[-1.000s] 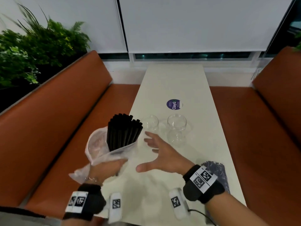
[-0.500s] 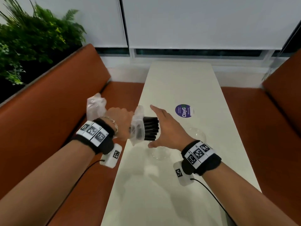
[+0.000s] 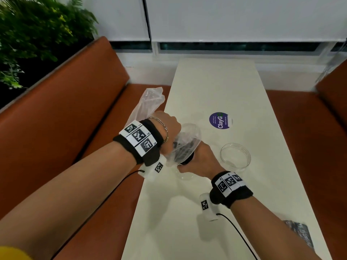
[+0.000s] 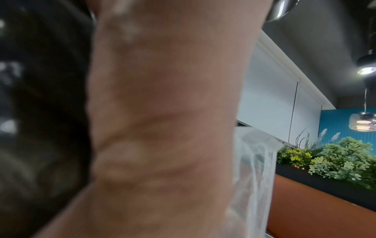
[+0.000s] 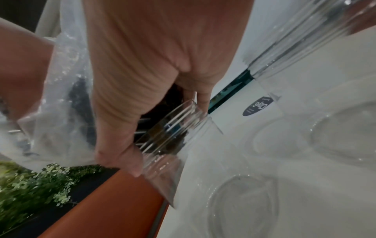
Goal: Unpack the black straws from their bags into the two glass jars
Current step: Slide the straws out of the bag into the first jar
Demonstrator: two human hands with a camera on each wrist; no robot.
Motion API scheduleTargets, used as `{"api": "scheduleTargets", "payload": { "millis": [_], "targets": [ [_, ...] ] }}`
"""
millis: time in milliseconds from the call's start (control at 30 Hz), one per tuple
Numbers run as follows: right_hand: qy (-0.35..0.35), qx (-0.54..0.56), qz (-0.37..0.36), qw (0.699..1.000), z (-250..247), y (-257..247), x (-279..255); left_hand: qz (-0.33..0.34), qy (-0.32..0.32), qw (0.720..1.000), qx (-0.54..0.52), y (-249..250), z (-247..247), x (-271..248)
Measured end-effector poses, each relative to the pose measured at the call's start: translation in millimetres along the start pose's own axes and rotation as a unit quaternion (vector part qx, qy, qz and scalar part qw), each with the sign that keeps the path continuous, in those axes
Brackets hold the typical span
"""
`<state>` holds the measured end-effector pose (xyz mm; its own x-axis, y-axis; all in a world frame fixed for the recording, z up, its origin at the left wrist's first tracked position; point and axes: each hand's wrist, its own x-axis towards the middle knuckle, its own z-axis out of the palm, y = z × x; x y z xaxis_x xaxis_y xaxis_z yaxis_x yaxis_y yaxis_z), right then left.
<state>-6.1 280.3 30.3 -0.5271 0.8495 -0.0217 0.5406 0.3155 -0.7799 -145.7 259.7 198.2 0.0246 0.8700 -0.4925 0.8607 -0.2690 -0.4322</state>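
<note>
My left hand (image 3: 170, 129) grips a clear plastic bag (image 3: 185, 141) of black straws (image 3: 187, 158), tipped mouth-down over the near glass jar (image 3: 185, 175). The bag's empty tail (image 3: 148, 102) sticks up behind the wrist. My right hand (image 3: 201, 160) is curled round the straw bundle right at the jar's mouth. In the right wrist view the thumb (image 5: 126, 153) lies against the jar's rim (image 5: 173, 128), with dark straws (image 5: 160, 112) behind it and the bag (image 5: 61, 112) to the left. The second jar (image 3: 235, 156) stands empty to the right. The left wrist view shows mostly my left hand (image 4: 162, 112) and some bag (image 4: 254, 177).
Another bag of dark straws (image 3: 298, 234) lies at the near right edge of the white table (image 3: 216, 81). A round purple sticker (image 3: 220, 121) sits beyond the jars. Orange benches (image 3: 65, 119) flank the table, and plants (image 3: 37, 30) stand behind the left one.
The bag went from upright to sideways to mouth-down over the near jar. My right hand, open beside the straws before, has closed round them at the jar's mouth.
</note>
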Motion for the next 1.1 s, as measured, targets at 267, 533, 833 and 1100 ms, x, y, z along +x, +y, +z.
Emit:
{"api": "scheduleTargets", "payload": {
  "millis": [267, 533, 833, 1100],
  "targets": [
    [-0.002, 0.054, -0.019, 0.998, 4, -5, -2, 0.005, 0.021, 1.000, 0.009, 0, -12, 0],
    [-0.027, 0.063, 0.027, 0.997, 7, -4, -8, 0.010, 0.036, 0.998, 0.056, 24, -30, 2],
    [-0.116, -0.029, 0.141, 0.983, -10, 5, -24, 0.046, 0.022, 0.995, 0.083, 74, -38, 12],
    [-0.079, 0.052, 0.087, 0.992, -8, 4, -31, 0.077, 0.089, 0.990, 0.080, 94, -51, 1]
  ]
}}
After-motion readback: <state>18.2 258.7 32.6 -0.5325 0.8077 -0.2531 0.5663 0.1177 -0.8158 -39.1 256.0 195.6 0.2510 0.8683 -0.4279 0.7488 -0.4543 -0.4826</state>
